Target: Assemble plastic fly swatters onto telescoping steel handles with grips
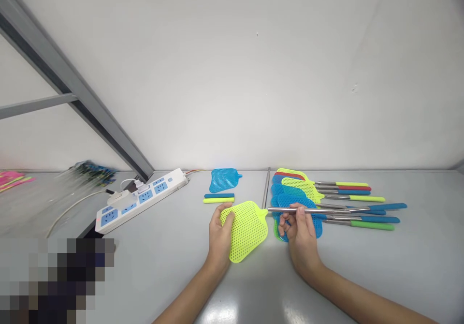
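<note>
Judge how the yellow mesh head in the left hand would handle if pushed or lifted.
The yellow mesh head is probably light for its size, being full of holes. It seems fairly stiff: gripped at one side by the left hand, it shows no obvious sag. Broad and thin, it would likely slide rather than roll.

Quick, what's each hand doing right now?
Left hand: closed, holding the yellow swatter head by its edge.
Right hand: closed, holding a metal rod.
</note>
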A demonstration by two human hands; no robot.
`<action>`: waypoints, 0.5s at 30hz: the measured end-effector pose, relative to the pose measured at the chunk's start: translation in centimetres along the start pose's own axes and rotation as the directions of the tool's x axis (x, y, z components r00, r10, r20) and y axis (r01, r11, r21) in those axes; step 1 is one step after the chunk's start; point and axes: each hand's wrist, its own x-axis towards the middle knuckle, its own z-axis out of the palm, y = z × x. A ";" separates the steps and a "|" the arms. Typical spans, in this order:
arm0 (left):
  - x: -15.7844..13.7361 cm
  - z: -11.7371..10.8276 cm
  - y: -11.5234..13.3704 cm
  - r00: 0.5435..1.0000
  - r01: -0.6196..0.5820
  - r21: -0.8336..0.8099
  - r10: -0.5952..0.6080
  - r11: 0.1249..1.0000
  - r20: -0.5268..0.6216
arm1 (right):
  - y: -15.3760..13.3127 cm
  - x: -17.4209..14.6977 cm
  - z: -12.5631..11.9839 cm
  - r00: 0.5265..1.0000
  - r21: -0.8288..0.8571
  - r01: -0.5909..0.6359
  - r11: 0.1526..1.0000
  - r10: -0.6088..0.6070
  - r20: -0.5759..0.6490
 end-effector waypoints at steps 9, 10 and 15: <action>0.0 0.0 -0.3 0.999 -0.029 -0.001 0.029 1.000 0.035 | 0.2 0.4 -0.3 1.000 -0.065 0.004 0.998 -0.005 -0.002; 0.0 0.0 -0.3 0.999 -0.040 0.010 0.039 0.999 0.033 | 0.2 0.4 -0.3 1.000 -0.068 0.013 0.998 -0.013 -0.002; 0.0 0.2 -0.2 0.996 -0.084 0.032 0.083 0.996 0.035 | 0.1 0.5 -0.2 0.999 -0.059 0.035 0.998 -0.035 0.003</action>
